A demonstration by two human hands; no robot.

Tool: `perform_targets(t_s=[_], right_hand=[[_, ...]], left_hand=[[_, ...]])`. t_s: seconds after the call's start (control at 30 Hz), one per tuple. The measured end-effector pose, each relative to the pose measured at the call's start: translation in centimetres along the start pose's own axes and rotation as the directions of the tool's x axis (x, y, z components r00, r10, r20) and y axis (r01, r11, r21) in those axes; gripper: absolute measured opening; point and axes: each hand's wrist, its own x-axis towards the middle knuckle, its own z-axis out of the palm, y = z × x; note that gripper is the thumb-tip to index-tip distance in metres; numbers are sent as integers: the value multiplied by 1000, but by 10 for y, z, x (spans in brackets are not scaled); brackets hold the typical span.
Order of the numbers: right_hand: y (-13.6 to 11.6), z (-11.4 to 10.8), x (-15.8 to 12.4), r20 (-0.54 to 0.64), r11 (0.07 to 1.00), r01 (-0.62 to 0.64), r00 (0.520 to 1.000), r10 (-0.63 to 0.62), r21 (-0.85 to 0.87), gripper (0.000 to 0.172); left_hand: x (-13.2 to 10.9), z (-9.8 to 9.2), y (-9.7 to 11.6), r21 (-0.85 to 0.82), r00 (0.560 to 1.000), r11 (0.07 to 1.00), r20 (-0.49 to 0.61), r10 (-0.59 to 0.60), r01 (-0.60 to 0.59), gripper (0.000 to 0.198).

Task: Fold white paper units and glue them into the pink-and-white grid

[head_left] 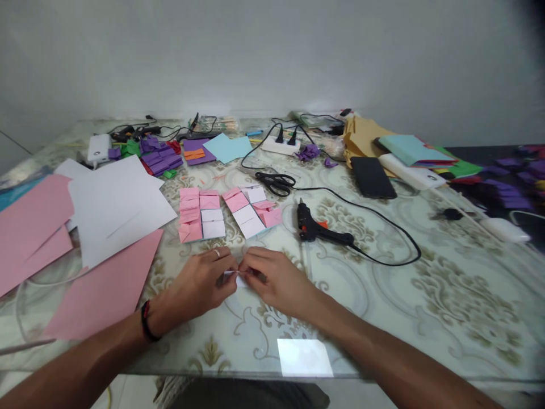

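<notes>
My left hand (200,281) and my right hand (272,278) meet near the front middle of the glass table (426,284). Both pinch a small white piece of paper (237,276) between the fingertips; most of it is hidden by the fingers. A ring shows on my left hand and a dark band on that wrist. Just beyond the hands lie two groups of folded pink and white paper pieces (201,215) (254,211).
White sheets (117,207) and pink sheets (29,227) lie at the left. A black glue gun (317,227) with its cord, scissors (276,183), a phone (372,177), a power strip (281,146), purple paper bits (159,156) and stacked coloured paper (413,150) are farther back.
</notes>
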Motion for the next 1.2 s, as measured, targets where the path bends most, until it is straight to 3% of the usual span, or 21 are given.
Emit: perform_targets(t_s=[0.1, 0.27, 0.43, 0.6, 0.8, 0.97, 1.2], right_hand=[[0, -5, 2, -51, 1000, 29, 998, -29, -4, 20], [-1, -12, 3, -97, 999, -42, 994, 43, 20, 19], [-6, -13, 2, -126, 1000, 19, 992, -18, 6, 24], [-6, -15, 3, -131, 1000, 1, 991, 0, 7, 19], [-2, -21, 2, -69, 993, -101, 992, 105, 59, 15], [-3, -22, 3, -65, 991, -108, 991, 114, 81, 12], [-6, -24, 1, -176, 993, -42, 983, 61, 112, 14]], left_hand=[[-1, -4, -1, 5, 999, 1000, -38, 3, -2, 14], [-1, -7, -5, 12, 995, 999, -86, 44, -43, 19], [-3, -7, -4, 4, 985, 996, -152, 83, -84, 26], [-5, -6, -11, -70, 979, 992, -183, 94, -108, 19], [-2, -11, -10, -127, 991, 991, -128, 27, -43, 15], [-1, -17, -4, -129, 989, 992, -148, -8, -12, 16], [1, -21, -1, -291, 971, 948, -159, -177, 125, 10]])
